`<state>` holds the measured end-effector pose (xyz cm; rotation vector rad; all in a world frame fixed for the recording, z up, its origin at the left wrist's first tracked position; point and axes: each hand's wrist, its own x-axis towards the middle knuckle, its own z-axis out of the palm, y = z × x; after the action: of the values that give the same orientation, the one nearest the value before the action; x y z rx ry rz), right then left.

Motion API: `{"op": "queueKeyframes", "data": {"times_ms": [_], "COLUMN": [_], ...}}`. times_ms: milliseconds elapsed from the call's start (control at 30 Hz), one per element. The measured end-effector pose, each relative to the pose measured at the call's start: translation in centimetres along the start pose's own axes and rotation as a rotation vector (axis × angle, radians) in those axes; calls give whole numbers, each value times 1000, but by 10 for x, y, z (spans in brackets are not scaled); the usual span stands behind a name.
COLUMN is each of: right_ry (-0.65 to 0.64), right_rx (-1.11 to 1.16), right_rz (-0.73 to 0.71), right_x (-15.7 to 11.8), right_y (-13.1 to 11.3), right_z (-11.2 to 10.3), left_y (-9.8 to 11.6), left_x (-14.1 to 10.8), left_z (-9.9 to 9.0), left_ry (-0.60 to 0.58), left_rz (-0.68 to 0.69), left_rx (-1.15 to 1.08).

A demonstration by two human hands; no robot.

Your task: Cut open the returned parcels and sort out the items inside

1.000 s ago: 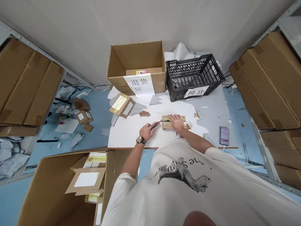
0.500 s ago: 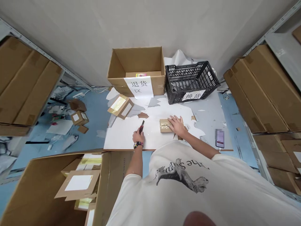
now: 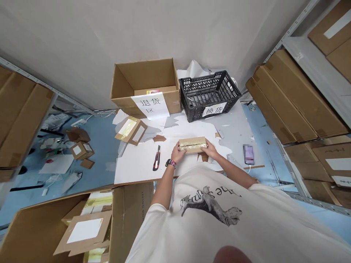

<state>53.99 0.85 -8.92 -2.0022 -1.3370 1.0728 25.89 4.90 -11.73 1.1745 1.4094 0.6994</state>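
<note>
A small cardboard box (image 3: 193, 144) with shiny tape along its top seam, where a dark slit shows, is held between both my hands above the table. My left hand (image 3: 177, 153) grips its left end, and my right hand (image 3: 210, 149) grips the right end. To the left of my left hand, a red and black utility knife (image 3: 156, 159) lies on the white table covering. A taped cardboard box (image 3: 131, 130) with white labels sits farther left on the table.
At the table's back stand an open carton (image 3: 145, 80) with a paper sign and a black plastic crate (image 3: 210, 95). A phone (image 3: 249, 154) lies at the right. A large carton (image 3: 131, 215) of parcels stands at the lower left; shelves of cartons (image 3: 298, 98) flank the table.
My left hand has put down the utility knife and moved right to the box's left end. My right hand has shifted to the right end. The view has turned slightly right.
</note>
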Motion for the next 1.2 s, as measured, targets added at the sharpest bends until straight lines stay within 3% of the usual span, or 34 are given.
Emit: {"op": "queueKeyframes", "data": {"times_ms": [133,300,433,533,667,733,833,900,967,1067,1200], "right_ry": [197,11,28,-38,-97,-94,129,231,128,-86,-12], "right_rx": [-305,-651,-746,-770,-748,-661,-383,-163,33,249,439], "right_rz": [-130,-420,-542,-592,-455,-452,-375,-180,84,376,462], "right_x": [-6,-16,-23,-22,-14,-10,-7,-4,0,4,4], "right_y": [-17,-39,-41,-37,-34,-31,-20,-10,-2,7,14], "right_z": [0,5,3,4,7,5,-4,-10,-13,-12,-17], "left_y": [8,33,54,62,54,42,18,1,-14,-26,-27], "left_x": [19,53,74,84,87,82,68,56,45,36,39], "left_z": [-5,-13,-19,-18,-12,-9,-7,-6,-2,9,33], "left_ry": [78,79,2,-54,-71,-73,-106,-122,-67,32,6], "left_rz": [67,13,-51,-58,-101,-126,-180,-229,-309,-392,-340], "left_rx": [134,408,566,621,563,432,21,-268,-432,-468,-441]}}
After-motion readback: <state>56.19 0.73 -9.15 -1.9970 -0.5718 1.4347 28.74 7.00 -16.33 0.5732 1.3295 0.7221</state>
